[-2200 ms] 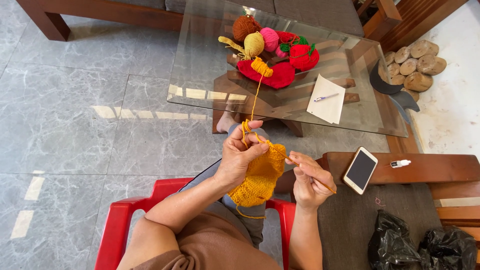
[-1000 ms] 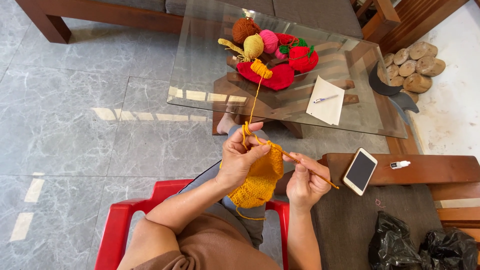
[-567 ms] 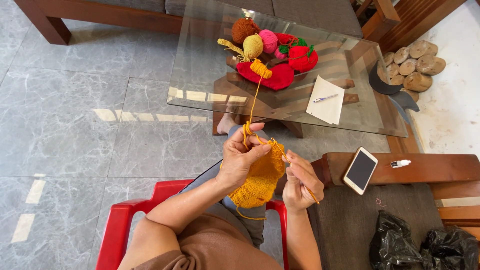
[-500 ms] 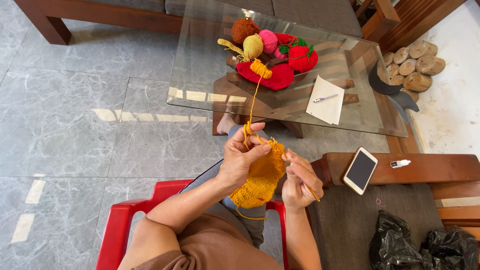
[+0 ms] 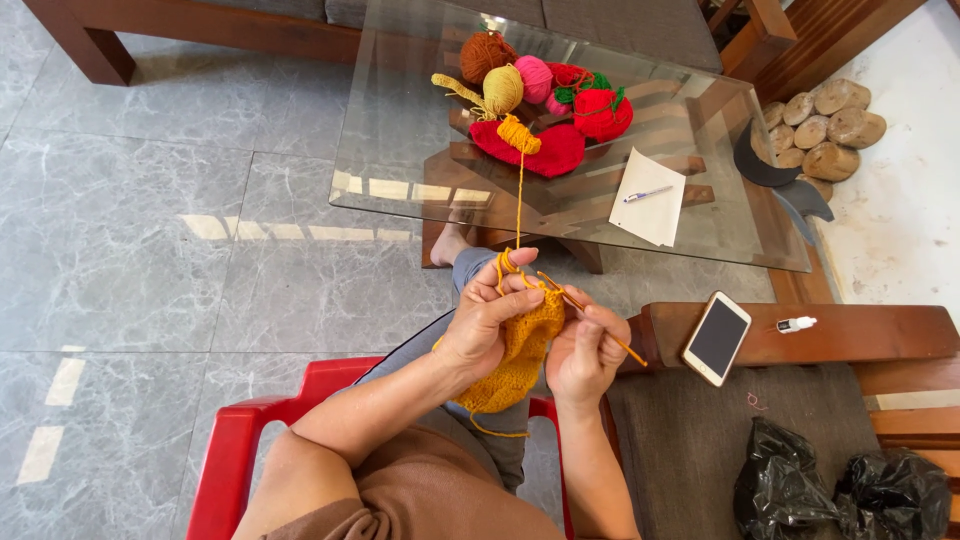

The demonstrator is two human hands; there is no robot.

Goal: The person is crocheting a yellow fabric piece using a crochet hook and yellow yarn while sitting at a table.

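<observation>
My left hand [image 5: 490,320] grips the top of an orange-yellow crocheted piece [image 5: 516,355], with the yarn strand [image 5: 520,205] wrapped over its index finger. That strand runs up to an orange yarn ball [image 5: 518,134] on the glass table [image 5: 400,150]. Close beside it, my right hand [image 5: 585,350] holds a slim crochet hook [image 5: 600,326], tip at the piece's upper edge, handle pointing down to the right. The piece hangs over my lap.
Several yarn balls and red crocheted items [image 5: 560,110] lie on the glass table, with a paper and pen [image 5: 650,190]. A phone [image 5: 717,337] and small bottle [image 5: 797,324] rest on a wooden armrest. Black bags [image 5: 840,490] sit lower right. I sit on a red plastic chair [image 5: 235,450].
My right hand has gone back and forth beside the piece, the hook's handle swinging down and then out to the right again. My left hand keeps its grip.
</observation>
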